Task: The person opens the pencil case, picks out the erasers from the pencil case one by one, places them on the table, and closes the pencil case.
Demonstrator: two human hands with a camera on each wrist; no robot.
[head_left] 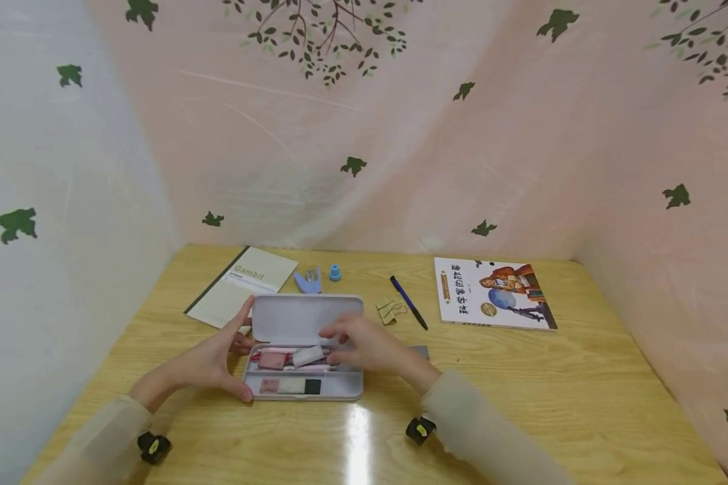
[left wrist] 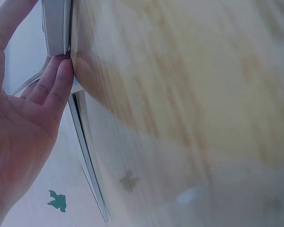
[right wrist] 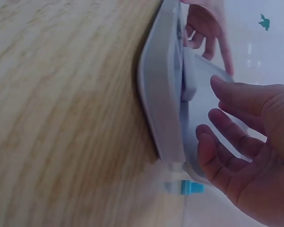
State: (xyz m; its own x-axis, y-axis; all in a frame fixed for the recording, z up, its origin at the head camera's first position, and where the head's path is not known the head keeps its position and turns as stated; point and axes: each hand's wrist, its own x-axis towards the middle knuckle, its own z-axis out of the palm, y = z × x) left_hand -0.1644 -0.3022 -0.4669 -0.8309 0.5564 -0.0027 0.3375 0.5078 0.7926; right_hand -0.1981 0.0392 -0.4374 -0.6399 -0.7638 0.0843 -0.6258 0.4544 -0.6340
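A person sits at a wooden table (head_left: 522,377) ringed by a pale curtain printed with green leaves.

At lower left of the head view, the left hand (head_left: 209,360) braces the left end of an open grey pencil case (head_left: 306,389). Its fingers are straight and spread, the thumb near the tray's front corner and the fingertips (left wrist: 61,75) touching the hinge edge. It presses rather than grasps.

The pencil case lies at lower centre, near the table's front edge, its lid (head_left: 306,318) raised toward the back. Pink and white stationery fills the tray, with three small blocks in the front compartment.

The right hand (head_left: 364,343) hovers over the tray's right half, fingers loosely bent and parted. The right wrist view shows it holding nothing.

The case looks like a rigid, smooth, light shell. It would probably slide on the glossy table and the hinged lid could swing, so it is best held by both short ends, or by the tray's rim.

Across the back of the table, from left to right, lie a notebook (head_left: 243,286), a blue clip-like item (head_left: 308,281), a small blue cap-shaped piece (head_left: 335,272), gold binder clips (head_left: 389,310), a dark pen (head_left: 409,302) and a picture book (head_left: 491,293).
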